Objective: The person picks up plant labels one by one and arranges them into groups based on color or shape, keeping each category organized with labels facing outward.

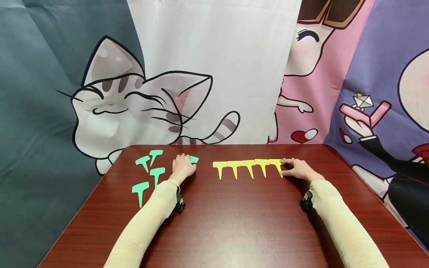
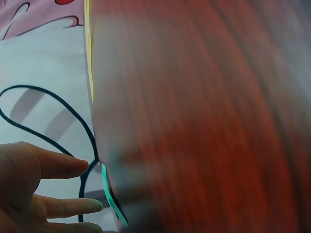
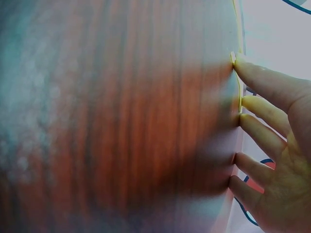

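yellow t-shaped markers (image 1: 248, 163): five counted, lying on the far part of the table (image 1: 228, 223) in a single row, heads end to end, touching or nearly so, stems toward the person. judged by its lie, the row appears formed; slight unevenness is noted, the heads not fully level and the stems leaning at differing angles.

right hand (image 1: 298, 169): thumb and fingertips at the rightmost yellow marker (image 1: 275, 162), fingers extended and spread rather than curled; no firm grasp observed.

green t-shaped markers (image 1: 140, 188): four lie loose at the left, apart from one another and at mixed angles. the fifth green marker (image 1: 194, 159) lies between these and the yellow row, partly hidden by the left hand (image 1: 182, 166).

left hand: fingers extended and parted, not clenched; whether the fingertips touch the marker cannot be told.

assessment: the yellow set seems all but finished, any remaining work being fine squaring. the green set seems largely outstanding, with no green row visible.
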Motion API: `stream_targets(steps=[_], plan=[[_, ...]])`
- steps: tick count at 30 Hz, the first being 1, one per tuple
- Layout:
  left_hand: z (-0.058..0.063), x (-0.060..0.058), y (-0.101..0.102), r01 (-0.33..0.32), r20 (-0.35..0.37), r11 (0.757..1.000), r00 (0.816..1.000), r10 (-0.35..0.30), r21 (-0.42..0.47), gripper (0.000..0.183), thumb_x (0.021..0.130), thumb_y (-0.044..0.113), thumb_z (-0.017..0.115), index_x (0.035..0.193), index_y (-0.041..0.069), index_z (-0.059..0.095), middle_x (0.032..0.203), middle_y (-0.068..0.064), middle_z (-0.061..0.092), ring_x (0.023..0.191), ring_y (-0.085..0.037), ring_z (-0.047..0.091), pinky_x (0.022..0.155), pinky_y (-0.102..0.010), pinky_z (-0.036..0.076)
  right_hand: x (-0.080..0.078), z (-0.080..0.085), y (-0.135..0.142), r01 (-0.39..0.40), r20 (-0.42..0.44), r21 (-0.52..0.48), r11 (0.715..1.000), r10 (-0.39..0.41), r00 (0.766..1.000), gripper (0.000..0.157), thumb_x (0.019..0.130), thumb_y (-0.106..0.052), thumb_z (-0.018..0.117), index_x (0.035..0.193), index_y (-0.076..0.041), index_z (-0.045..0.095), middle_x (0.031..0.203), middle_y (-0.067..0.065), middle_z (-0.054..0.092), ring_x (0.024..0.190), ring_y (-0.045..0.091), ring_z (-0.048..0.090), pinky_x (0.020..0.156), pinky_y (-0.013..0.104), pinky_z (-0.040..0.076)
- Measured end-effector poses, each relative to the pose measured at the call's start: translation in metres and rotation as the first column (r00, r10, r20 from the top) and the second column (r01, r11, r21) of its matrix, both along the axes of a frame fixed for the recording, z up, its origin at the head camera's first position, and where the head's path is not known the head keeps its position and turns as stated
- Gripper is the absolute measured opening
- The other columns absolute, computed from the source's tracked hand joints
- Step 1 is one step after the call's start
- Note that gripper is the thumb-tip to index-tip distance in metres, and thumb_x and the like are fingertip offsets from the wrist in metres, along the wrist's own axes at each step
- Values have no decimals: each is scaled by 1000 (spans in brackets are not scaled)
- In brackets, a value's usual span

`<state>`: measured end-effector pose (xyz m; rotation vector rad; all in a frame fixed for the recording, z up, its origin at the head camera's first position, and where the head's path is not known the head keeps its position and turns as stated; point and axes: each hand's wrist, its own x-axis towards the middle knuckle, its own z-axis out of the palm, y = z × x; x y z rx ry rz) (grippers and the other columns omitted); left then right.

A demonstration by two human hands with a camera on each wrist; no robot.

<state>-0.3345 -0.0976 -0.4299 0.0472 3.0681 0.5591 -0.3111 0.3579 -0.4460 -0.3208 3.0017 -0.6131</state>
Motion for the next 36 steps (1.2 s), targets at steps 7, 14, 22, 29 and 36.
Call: stream_targets(steps=[7,14,22,29,36], plan=[[-1,-6,-12,-20,27,1000,999,20,-3,49,89,19,53,134,-1,50,148,-24,35,141,-42,22,114,-57,18,1,-2,1,-2,-3,6,1000,2,1000,70,80,-44,71,134,-3,53,138,26,47,132,53,30,104,66,26],[0,-10,-17,-44,55,999,997,46,-29,44,87,15,58,128,-1,53,145,-23,39,139,-43,24,114,-57,19,0,-2,1,-3,-2,0,1000,3,1000,70,80,-44,71,134,-3,53,138,26,47,132,53,29,104,66,26],[1,-13,-17,-39,57,998,998,41,-48,27,87,14,59,109,-2,62,133,-25,46,134,-45,28,113,-58,19,1,0,0,-9,-3,-1,1000,9,1000,69,81,-43,71,133,-3,53,138,26,47,132,53,30,104,66,26],[4,-15,-13,-64,70,997,995,68,-49,25,89,16,58,107,0,65,134,-28,45,134,-47,26,113,-57,20,0,0,0,-9,-1,4,1000,9,1000,69,81,-42,71,133,-2,53,138,26,47,131,53,31,104,66,26],[6,-19,-12,-100,86,994,991,102,-32,33,89,20,59,114,-1,61,132,-28,45,131,-47,30,113,-55,21,0,1,0,-4,-3,8,1000,4,1000,68,80,-42,71,133,-3,54,138,26,47,131,53,31,104,66,26]])
